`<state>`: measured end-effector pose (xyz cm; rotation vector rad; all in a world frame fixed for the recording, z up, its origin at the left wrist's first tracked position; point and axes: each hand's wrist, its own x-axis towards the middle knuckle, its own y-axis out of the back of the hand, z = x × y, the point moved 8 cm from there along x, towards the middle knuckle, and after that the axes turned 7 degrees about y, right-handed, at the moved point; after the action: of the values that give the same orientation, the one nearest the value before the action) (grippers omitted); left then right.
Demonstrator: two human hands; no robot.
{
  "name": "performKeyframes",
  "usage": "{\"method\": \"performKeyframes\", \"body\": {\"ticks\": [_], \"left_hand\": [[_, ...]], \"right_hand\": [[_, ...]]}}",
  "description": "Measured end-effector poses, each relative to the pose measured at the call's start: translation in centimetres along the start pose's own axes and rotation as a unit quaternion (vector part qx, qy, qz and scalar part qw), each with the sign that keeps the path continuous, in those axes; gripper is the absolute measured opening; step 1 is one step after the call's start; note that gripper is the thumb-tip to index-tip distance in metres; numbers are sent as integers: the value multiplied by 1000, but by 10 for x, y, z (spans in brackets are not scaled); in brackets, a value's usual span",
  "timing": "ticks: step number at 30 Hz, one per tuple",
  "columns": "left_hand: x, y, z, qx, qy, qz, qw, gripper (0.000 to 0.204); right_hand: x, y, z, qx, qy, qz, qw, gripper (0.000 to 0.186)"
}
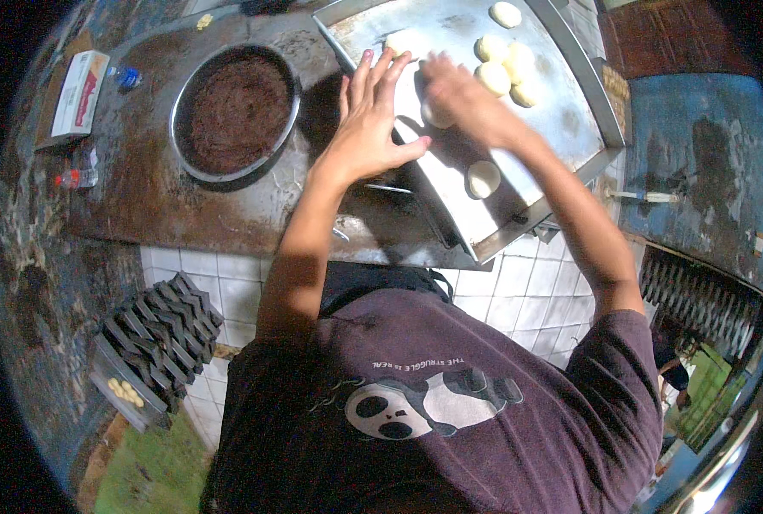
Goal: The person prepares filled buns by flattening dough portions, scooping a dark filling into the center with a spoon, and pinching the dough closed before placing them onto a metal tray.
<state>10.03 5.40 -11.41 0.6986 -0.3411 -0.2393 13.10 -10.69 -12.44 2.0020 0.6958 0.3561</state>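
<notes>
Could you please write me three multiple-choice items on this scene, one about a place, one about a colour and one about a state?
1. Where does the round metal pan stand relative to the metal tray?
A. To its left
B. To its right
C. On top of it

2. What colour is the filling in the round metal pan?
A. White
B. Dark brown
C. Green

3. How is the left hand held?
A. Clenched in a fist
B. Open with fingers spread
C. Gripping a knife

Answers:
1 A, the pan sits on the counter left of the tray.
2 B, the pan's contents look dark brown.
3 B, the fingers are spread flat at the tray's edge, while the right hand is over a dough ball.
</notes>
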Motion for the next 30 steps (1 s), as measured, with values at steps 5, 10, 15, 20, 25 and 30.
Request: {"method": "performKeyframes", "body": {"ticks": [5,10,15,20,25,30], "left_hand": [[3,2,2,9,0,-2,1000,117],[-1,5,3,4,14,-20,1000,116],[1,2,6,-9,-12,-19,1000,114],[1,3,6,5,-18,-37,999,113],[1,6,1,-2,-12,-34,999,111],[-4,3,1,-351,147,-90,920,74]], "right_hand": [[-4,-18,15,249,3,-21,968,72],[-42,113,42,-34,-61,136,988,46],[-93,102,109,-151,-251,80,953,60],[-87,85,114,-174,-252,91,947,57],[-119,68,59,258,-226,31,939,47],[-114,45,-63,495,-147,237,823,44]]}}
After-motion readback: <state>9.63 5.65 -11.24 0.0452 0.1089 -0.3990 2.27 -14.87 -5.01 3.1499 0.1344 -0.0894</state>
